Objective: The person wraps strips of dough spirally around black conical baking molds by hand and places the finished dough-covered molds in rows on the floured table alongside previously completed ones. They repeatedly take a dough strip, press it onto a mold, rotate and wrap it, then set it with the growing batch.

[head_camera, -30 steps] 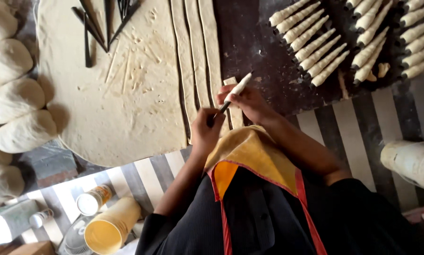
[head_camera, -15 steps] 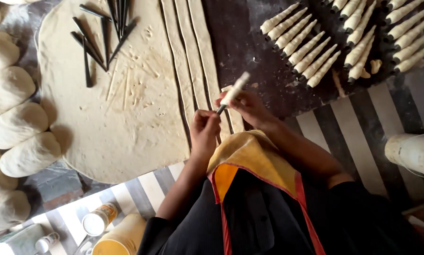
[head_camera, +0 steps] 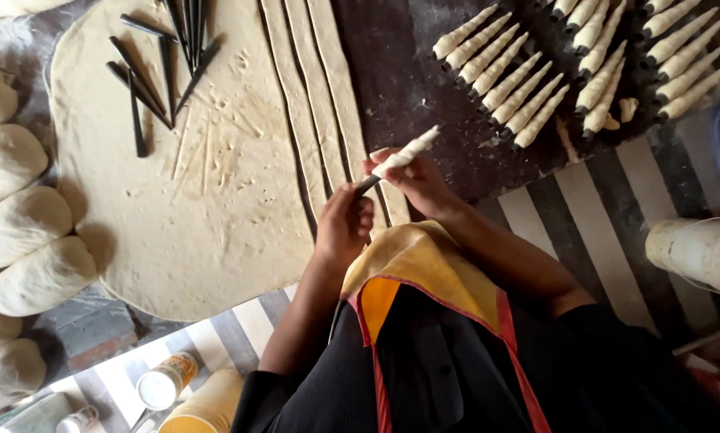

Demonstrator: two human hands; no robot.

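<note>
My left hand (head_camera: 344, 224) pinches the dark pointed end of a metal cone mould (head_camera: 400, 158). My right hand (head_camera: 414, 183) grips the same mould, which is wrapped in a pale dough strip along most of its length. Both hands hover over the near ends of three long dough strips (head_camera: 321, 96) cut from a large rolled dough sheet (head_camera: 175, 208). Several bare dark cone moulds (head_camera: 163, 72) lie on the far part of that sheet. Rows of dough-wrapped cones (head_camera: 520, 92) lie on the dark floured surface (head_camera: 392, 72) at the upper right.
Several oval dough balls (head_camera: 23, 224) line the left edge. A striped cloth (head_camera: 584, 216) covers the near side. Small tins (head_camera: 163, 383) and a yellow container (head_camera: 207, 405) stand at the lower left. A white cylindrical roll (head_camera: 701, 252) lies at the right.
The hands have stayed together on the cone mould, with the dough wrap reaching further along it. The view has shifted slightly, so the sheet and cones sit a little higher in the frame.
</note>
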